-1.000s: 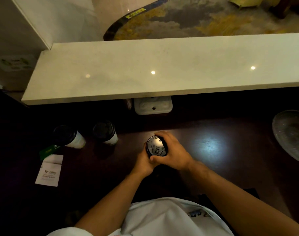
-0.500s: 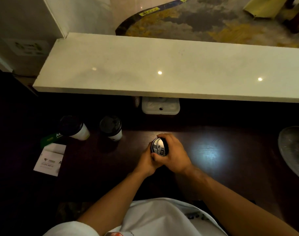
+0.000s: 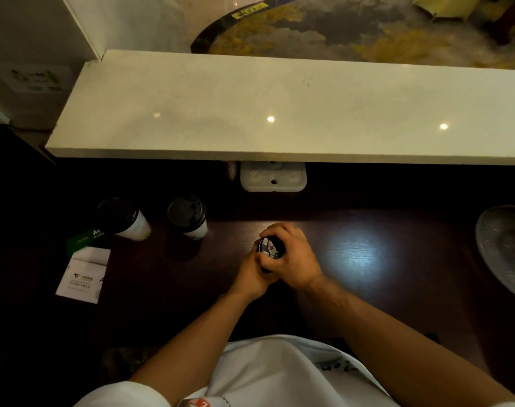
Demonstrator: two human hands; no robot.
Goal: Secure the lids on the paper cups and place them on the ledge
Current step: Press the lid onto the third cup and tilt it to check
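Observation:
On the dark wooden counter point(image 3: 368, 289) both my hands close round one paper cup whose black lid point(image 3: 269, 248) shows between them. My left hand point(image 3: 255, 274) wraps the cup's near side, and the cup's body is hidden. My right hand point(image 3: 294, 257) curls over the lid's right edge and top. Two more white paper cups with black lids stand to the left: one point(image 3: 188, 217) nearer the middle, one point(image 3: 122, 218) further left. The pale stone ledge point(image 3: 279, 107) runs across the view above the counter.
A white card point(image 3: 84, 273) and a green card point(image 3: 84, 237) lie at the left of the counter. A white socket box point(image 3: 273, 179) sits under the ledge. A glass dish point(image 3: 506, 245) rests at the right edge.
My hands have stayed on the cup and its lid, the right hand shifting slightly over the top. The camera has tilted, so the ledge sits lower and more to the right.

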